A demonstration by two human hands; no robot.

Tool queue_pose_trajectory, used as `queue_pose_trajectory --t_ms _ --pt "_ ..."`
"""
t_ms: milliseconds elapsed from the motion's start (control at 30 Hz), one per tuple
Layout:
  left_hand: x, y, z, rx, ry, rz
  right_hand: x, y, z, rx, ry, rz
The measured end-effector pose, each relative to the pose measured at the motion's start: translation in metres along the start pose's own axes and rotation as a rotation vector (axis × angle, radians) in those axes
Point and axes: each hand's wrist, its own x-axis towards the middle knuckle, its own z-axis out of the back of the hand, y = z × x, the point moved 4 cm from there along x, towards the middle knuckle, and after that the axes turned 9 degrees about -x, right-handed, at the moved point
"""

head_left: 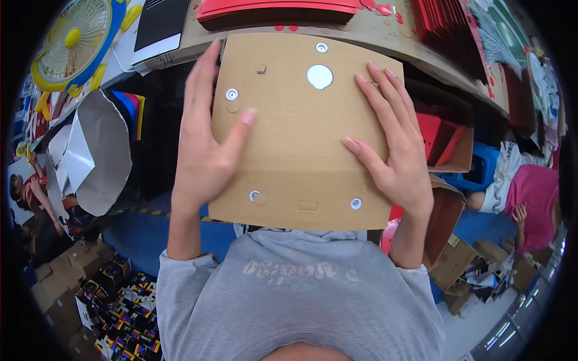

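Note:
A brown cardboard panel (295, 138) lies in front of me, its far edge by the worktable and its near edge close to my body. Several small round metal-like fittings sit near its corners, and a white disc (320, 77) shows at the upper right. My left hand (208, 138) is along the panel's left edge, fingers stretched out and the slightly blurred thumb over the top face. On the right part of the panel, my right hand (397, 135) lies flat with its fingers extended and thumb apart. What supports the panel from below is hidden.
Red folded sheets (277, 9) are stacked on the worktable beyond, with more red pieces (448, 36) at right. A fan (72, 39) stands far left. Cartons (451, 265) and a blue stool (481, 165) are to the right. Other people sit at both sides.

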Motion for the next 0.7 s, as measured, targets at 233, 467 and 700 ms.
queue_pose_trajectory --t_ms 233,467,700 --pt "-0.015 -0.054 -0.038 0.624 0.714 -0.296 0.012 -0.027 -0.001 0.177 0.039 0.115" --pt "-0.016 -0.052 -0.043 0.684 0.666 -0.236 0.000 -0.018 0.031 0.028 -0.249 0.097" --pt "-0.011 -0.045 -0.039 0.697 0.622 -0.307 0.001 -0.010 0.001 -0.022 0.092 0.051"
